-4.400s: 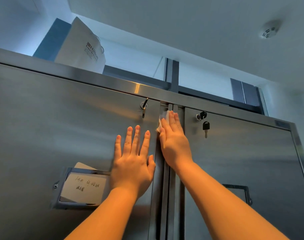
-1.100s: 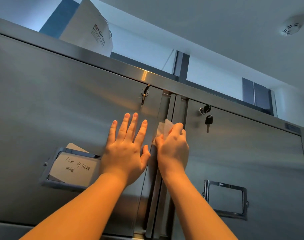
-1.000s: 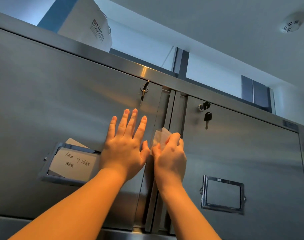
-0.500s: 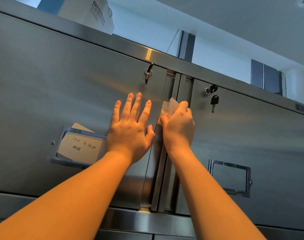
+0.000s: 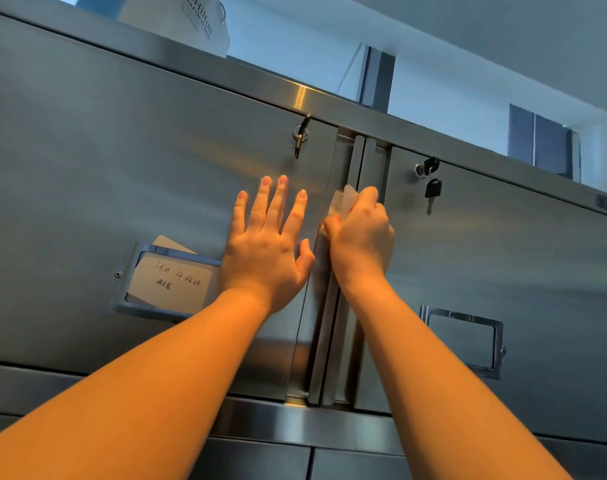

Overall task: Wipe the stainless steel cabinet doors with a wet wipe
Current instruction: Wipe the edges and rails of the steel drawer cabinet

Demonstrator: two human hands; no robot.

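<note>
Two stainless steel cabinet doors fill the view, the left door (image 5: 104, 161) and the right door (image 5: 523, 265), meeting at vertical handle strips (image 5: 333, 341) in the middle. My left hand (image 5: 265, 247) lies flat on the left door with fingers spread and straight. My right hand (image 5: 361, 237) grips a white wet wipe (image 5: 342, 200) with curled fingers and presses it against the handle strips between the doors. Most of the wipe is hidden under the hand.
A key (image 5: 299, 140) hangs in the left door's lock and a black-headed key (image 5: 432, 192) in the right one. A label holder with a handwritten card (image 5: 170, 280) is on the left door, an empty holder (image 5: 463, 341) on the right. A white paper bag (image 5: 188, 19) stands on top.
Earlier my right hand pressed the wipe with flat fingers high on the seam; it has since slid down and curled round the wipe. The view has tilted downward. My left hand stays flat on the left door.
</note>
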